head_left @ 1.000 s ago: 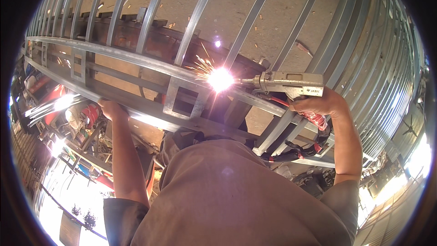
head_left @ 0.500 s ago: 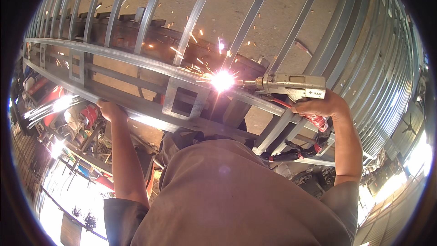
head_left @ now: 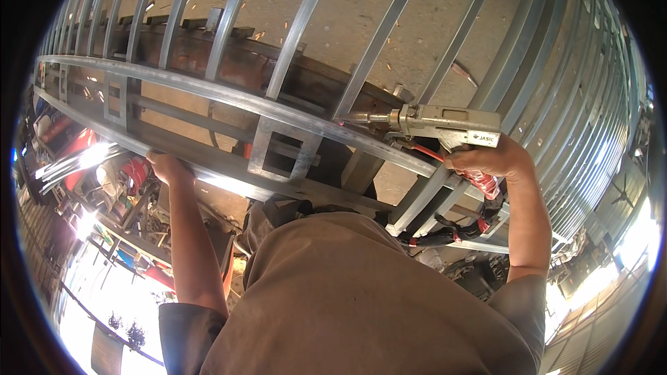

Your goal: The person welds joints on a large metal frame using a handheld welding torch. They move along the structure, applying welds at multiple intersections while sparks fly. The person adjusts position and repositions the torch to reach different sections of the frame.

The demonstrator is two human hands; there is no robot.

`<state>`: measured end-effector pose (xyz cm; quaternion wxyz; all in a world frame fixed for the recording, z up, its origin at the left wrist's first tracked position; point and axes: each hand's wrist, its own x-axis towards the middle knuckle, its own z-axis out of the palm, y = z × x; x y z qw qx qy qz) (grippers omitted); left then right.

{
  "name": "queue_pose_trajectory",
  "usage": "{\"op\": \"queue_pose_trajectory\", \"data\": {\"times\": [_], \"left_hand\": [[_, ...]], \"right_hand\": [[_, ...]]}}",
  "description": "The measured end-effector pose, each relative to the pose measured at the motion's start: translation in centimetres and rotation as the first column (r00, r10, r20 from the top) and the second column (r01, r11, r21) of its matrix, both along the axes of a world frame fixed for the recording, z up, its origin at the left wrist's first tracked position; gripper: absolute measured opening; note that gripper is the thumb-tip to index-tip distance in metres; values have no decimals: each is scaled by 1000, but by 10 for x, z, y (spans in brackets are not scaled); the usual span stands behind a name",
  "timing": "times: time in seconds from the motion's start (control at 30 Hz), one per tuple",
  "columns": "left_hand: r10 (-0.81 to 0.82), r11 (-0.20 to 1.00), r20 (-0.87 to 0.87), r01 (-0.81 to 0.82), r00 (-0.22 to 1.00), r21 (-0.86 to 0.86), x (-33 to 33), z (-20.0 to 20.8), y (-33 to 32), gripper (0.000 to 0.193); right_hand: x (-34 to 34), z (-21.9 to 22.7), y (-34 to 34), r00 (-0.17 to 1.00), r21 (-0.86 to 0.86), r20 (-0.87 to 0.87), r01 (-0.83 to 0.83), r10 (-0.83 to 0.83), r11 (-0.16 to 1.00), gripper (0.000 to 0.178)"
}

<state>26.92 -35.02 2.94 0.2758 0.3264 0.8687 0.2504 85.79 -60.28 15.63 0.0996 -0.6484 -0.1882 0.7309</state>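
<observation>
A pale welding gun [head_left: 448, 125] with a long nozzle lies level in my right hand [head_left: 497, 158], whose fingers wrap its grip. Its tip is at the joint where an upright bar [head_left: 358, 83] meets the long galvanized rail [head_left: 229, 96]. From the grip, a dark cable [head_left: 445, 237] bound with red wrap runs down. Over on the left, my left hand [head_left: 170, 168] is closed over the near rail [head_left: 226, 182] of the same steel frame. A square plate with a square opening [head_left: 259, 149] bridges the two rails.
Parallel bars stretch away over the brown floor [head_left: 340, 35], and more stacked slats [head_left: 583, 111] curve along the right. Behind the rail lies a rusty beam [head_left: 243, 59]. Cluttered tools and a bundle of shiny rods [head_left: 80, 163] are at the left.
The bright arc and flying sparks at the nozzle have gone out, leaving the joint visible. Both hands and the gun stay nearly in place.
</observation>
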Motion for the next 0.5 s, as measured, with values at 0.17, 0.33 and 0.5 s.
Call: {"op": "queue_pose_trajectory", "data": {"times": [0.17,0.33,0.5], "left_hand": [[-27,999,-28,26,999,-30,5,5,-1,45],[61,998,63,-61,996,7,16,12,-1,45],[29,1000,-6,-29,1000,-9,17,12,0,46]], "right_hand": [[-7,1,5,998,-74,46,-30,33,997,55],[-8,-2,4,998,-43,22,-57,58,997,51],[-9,0,3,1000,-15,-22,-23,22,1000,47]]}}
